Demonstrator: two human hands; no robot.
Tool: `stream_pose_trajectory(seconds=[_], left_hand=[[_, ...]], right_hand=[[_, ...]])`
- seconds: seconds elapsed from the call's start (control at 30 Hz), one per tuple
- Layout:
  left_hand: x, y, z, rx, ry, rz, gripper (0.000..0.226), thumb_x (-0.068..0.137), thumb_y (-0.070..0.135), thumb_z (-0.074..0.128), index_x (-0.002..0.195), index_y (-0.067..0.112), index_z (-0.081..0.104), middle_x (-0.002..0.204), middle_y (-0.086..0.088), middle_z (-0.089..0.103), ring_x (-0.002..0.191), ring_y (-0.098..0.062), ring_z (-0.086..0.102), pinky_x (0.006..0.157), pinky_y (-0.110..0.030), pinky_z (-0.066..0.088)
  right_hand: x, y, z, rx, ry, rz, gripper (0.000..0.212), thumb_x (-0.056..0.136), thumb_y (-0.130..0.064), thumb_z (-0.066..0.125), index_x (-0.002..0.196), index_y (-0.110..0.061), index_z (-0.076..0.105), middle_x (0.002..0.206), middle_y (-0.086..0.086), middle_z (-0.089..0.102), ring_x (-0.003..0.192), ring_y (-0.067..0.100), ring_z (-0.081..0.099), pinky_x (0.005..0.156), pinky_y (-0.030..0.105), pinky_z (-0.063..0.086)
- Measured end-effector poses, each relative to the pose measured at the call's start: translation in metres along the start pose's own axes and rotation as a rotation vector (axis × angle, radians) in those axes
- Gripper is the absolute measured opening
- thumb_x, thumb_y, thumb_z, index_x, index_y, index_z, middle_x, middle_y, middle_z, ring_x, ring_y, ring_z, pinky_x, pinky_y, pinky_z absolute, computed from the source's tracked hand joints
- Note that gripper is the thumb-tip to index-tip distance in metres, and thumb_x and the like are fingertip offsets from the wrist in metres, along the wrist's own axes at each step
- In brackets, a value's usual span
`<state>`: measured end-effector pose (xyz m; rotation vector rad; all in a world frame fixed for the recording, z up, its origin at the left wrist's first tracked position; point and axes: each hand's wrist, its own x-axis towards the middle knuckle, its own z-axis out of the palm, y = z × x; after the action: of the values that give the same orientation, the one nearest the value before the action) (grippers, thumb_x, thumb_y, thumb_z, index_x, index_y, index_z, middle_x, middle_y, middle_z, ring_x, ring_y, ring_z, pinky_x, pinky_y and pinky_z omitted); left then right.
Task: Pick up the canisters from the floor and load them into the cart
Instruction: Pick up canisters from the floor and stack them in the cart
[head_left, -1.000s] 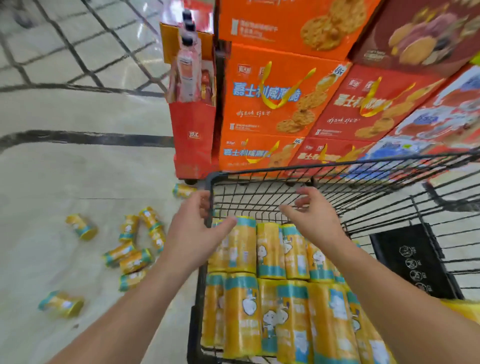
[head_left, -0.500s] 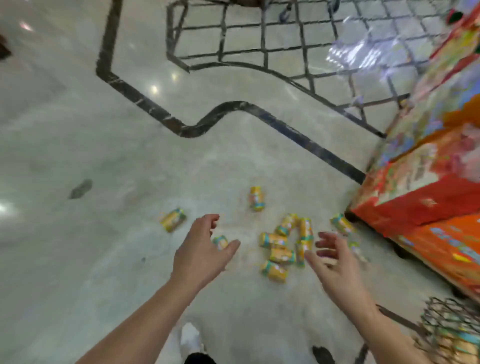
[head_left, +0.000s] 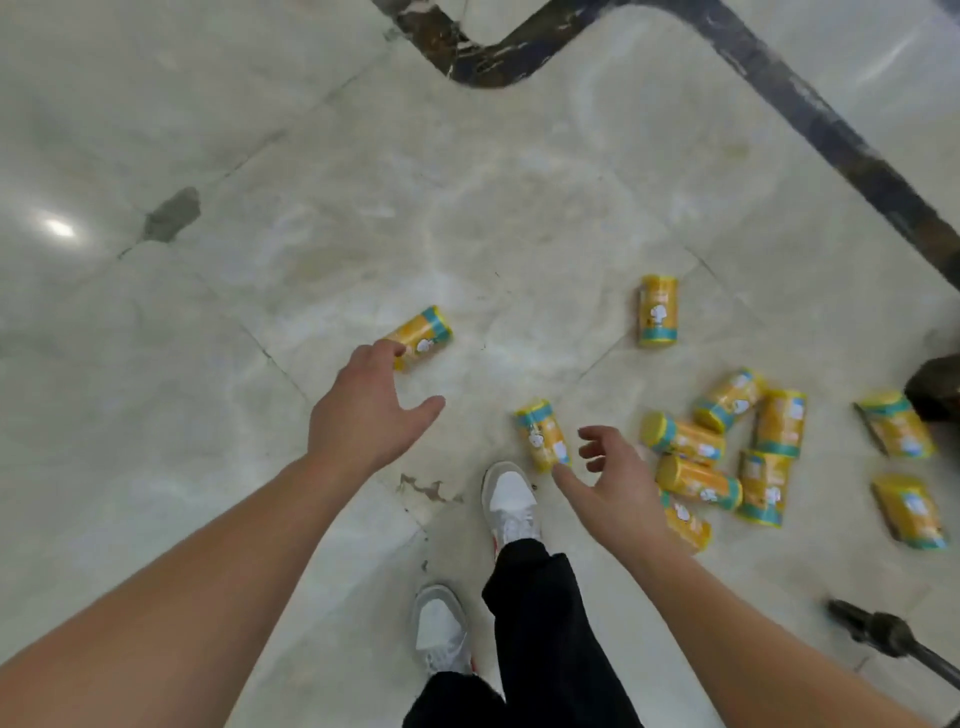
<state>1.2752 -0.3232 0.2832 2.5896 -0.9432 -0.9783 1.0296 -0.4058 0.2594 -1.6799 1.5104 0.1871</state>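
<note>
Several yellow canisters with teal bands lie on the pale marble floor. My left hand (head_left: 367, 410) is open, its fingertips just over the lone canister at the left (head_left: 425, 336). My right hand (head_left: 615, 478) is open with fingers spread, right beside a canister near my shoe (head_left: 541, 434). A cluster of canisters (head_left: 727, 447) lies to the right of that hand, one partly hidden under my wrist. Another canister (head_left: 658, 310) lies alone farther off. The cart body is out of view.
My white shoes (head_left: 510, 499) and black trousers stand below the hands. A dark curved inlay (head_left: 810, 119) crosses the floor at the top right. A dark wheel (head_left: 937, 387) and a metal bar (head_left: 893, 642) show at the right edge.
The view swung from the cart down to the floor. Both hands left the cart and dropped toward the scattered canisters, which now look closer and larger.
</note>
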Motion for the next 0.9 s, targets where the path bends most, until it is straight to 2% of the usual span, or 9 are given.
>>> stream_pose_trajectory(seconds=[0.13,0.27,0.33,0.43,0.53,0.67,0.8,0.9], left_hand=[[0.095,-0.04,0.076,0.137,-0.026,-0.015,0.072,0.078,0.05,0.069,0.137,0.021,0.04,0.135,-0.003,0.044,0.122,-0.025,0.048,0.088,-0.043,0.047],[0.173,-0.072,0.147,0.287,-0.044,0.03,0.084,0.075,0.045,0.073,0.143,0.017,0.033,0.142,-0.009,0.037,0.128,-0.033,0.042,0.094,-0.048,0.044],[0.204,-0.084,0.175,0.326,-0.048,0.048,0.09,0.072,0.042,0.075,0.145,0.017,0.029,0.143,-0.012,0.036,0.128,-0.035,0.04,0.095,-0.05,0.043],[0.238,-0.096,0.203,0.385,-0.038,0.044,0.095,0.069,0.037,0.078,0.146,0.018,0.024,0.139,-0.015,0.039,0.124,-0.039,0.043,0.093,-0.054,0.044],[0.26,-0.102,0.213,0.436,0.036,0.003,0.089,0.073,0.032,0.077,0.144,0.019,0.025,0.134,-0.019,0.042,0.117,-0.044,0.046,0.088,-0.057,0.043],[0.262,-0.095,0.21,0.379,0.082,-0.043,0.073,0.076,0.037,0.074,0.135,0.018,0.035,0.124,-0.018,0.048,0.109,-0.044,0.049,0.078,-0.055,0.044],[0.225,-0.066,0.191,0.243,0.037,0.001,0.075,0.071,0.029,0.076,0.135,0.025,0.036,0.124,-0.01,0.05,0.11,-0.038,0.049,0.074,-0.047,0.044],[0.181,-0.021,0.16,0.117,0.016,0.048,0.076,0.068,0.034,0.075,0.133,0.03,0.035,0.122,-0.002,0.054,0.107,-0.03,0.055,0.077,-0.043,0.048]], right_hand=[[0.096,0.046,0.069,-0.117,-0.068,0.093,0.06,0.082,-0.044,0.068,0.134,-0.023,0.046,0.124,-0.001,0.055,0.113,0.021,0.055,0.089,0.04,0.049],[0.16,0.1,0.132,-0.221,-0.085,0.167,0.088,0.081,-0.041,0.069,0.152,-0.018,0.021,0.142,0.01,0.039,0.13,0.034,0.04,0.099,0.045,0.04],[0.179,0.121,0.155,-0.229,-0.084,0.205,0.095,0.079,-0.038,0.07,0.154,-0.019,0.015,0.145,0.011,0.035,0.13,0.036,0.04,0.097,0.045,0.042],[0.196,0.141,0.177,-0.282,-0.094,0.181,0.092,0.08,-0.04,0.069,0.153,-0.02,0.015,0.139,0.009,0.04,0.121,0.035,0.047,0.084,0.045,0.047],[0.201,0.148,0.183,-0.343,-0.077,0.144,0.087,0.081,-0.046,0.067,0.15,-0.02,0.02,0.131,0.005,0.046,0.114,0.03,0.051,0.076,0.042,0.049],[0.2,0.144,0.174,-0.274,-0.09,0.181,0.078,0.08,-0.044,0.067,0.144,-0.024,0.028,0.122,0.001,0.051,0.107,0.026,0.054,0.069,0.035,0.044],[0.183,0.121,0.14,-0.126,-0.024,0.205,0.079,0.076,-0.041,0.071,0.142,-0.025,0.03,0.121,-0.001,0.053,0.106,0.025,0.056,0.074,0.036,0.048],[0.15,0.093,0.097,0.013,0.074,0.186,0.079,0.074,-0.039,0.074,0.14,-0.025,0.033,0.123,-0.001,0.05,0.106,0.022,0.056,0.079,0.039,0.051]])
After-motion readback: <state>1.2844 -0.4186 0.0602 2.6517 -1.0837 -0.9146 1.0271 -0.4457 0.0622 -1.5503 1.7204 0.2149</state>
